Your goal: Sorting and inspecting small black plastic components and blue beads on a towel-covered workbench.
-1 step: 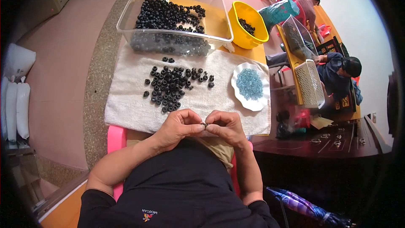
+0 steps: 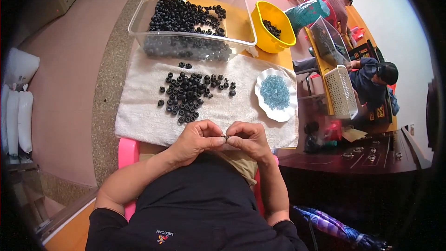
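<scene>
Small dark ring sits pinched between your two hands, just off the near edge of the white towel, at 6 o'clock from the loose pile. Your left hand grips it w/ thumb + forefinger tips; your right hand does the same from the other side, fingertips touching the left's. Both hands curled tight around the piece; can't tell its exact shape, too small.

Vs the earlier frame: no diff visible, same timestamp, hands same pose, ring same spot.

Outward: loose pile of black rings on the towel at 12 o'clock from your hands, near but apart. White scalloped dish w/ pale blue beads at 1 o'clock, on the towel's right end. Clear plastic bin further at 12, holding many more black rings, touching the towel's far edge. Yellow bucket at 1 o'clock beside the bin, some dark pieces inside. Pink stool edge shows under your left forearm. Two other people sit at 2 o'clock, well apart, at a yellow table.
</scene>
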`<state>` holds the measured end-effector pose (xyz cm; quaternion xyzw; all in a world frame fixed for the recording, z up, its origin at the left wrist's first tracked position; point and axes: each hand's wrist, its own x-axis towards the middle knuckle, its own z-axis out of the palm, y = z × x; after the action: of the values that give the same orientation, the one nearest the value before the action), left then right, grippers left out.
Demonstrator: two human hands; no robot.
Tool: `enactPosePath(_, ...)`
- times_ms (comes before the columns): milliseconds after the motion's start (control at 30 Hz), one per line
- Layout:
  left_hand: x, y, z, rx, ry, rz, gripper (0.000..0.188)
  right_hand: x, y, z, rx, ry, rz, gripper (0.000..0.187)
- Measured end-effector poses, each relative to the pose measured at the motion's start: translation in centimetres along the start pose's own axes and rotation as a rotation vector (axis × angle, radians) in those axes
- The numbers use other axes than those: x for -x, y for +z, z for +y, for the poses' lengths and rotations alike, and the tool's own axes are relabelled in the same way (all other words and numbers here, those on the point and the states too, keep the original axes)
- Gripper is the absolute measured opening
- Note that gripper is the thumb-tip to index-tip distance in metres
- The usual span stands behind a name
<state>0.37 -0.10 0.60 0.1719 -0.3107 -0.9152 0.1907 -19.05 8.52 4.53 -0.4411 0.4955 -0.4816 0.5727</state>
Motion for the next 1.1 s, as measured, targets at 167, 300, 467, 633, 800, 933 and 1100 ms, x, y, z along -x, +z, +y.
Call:
enactPosePath(167, 0.0, -0.2, -0.3, -0.016, -0.004, -0.029, 0.016, 0.1, 0.1, 0.3, -0.055, -0.011, -0.018, 0.009)
enactPosePath(300, 0.0, -0.3, -0.1, 0.008, -0.02, -0.042, 0.016, 0.2, 0.1, 0.5, -0.025, 0.018, -0.012, 0.008)
enactPosePath(467, 0.0, -0.3, 0.1, 0.065, -0.057, -0.039, 0.016, 0.3, 0.3, 0.1, 0.247, -0.093, 0.004, 0.009)
enactPosePath(633, 0.1, -0.1, 0.3, 0.08, -0.083, -0.025, 0.016, 0.6, 0.8, 0.9, 0.416, -0.307, 0.08, 0.012)
enactPosePath(800, 0.2, 0.1, 0.5, 0.029, -0.126, -0.052, 0.017, 0.8, 0.3, 0.8, 0.088, -0.073, 0.007, 0.009)
enactPosePath(933, 0.2, -0.2, 0.4, 0.016, -0.16, -0.107, 0.018, 0.7, 0.4, 0.3, -0.152, 0.082, -0.051, 0.01)
enactPosePath(1100, 0.3, 0.1, 0.8, 0.03, -0.22, -0.113, 0.019, 0.7, 0.7, 1.0, -0.276, 0.111, -0.053, 0.013)
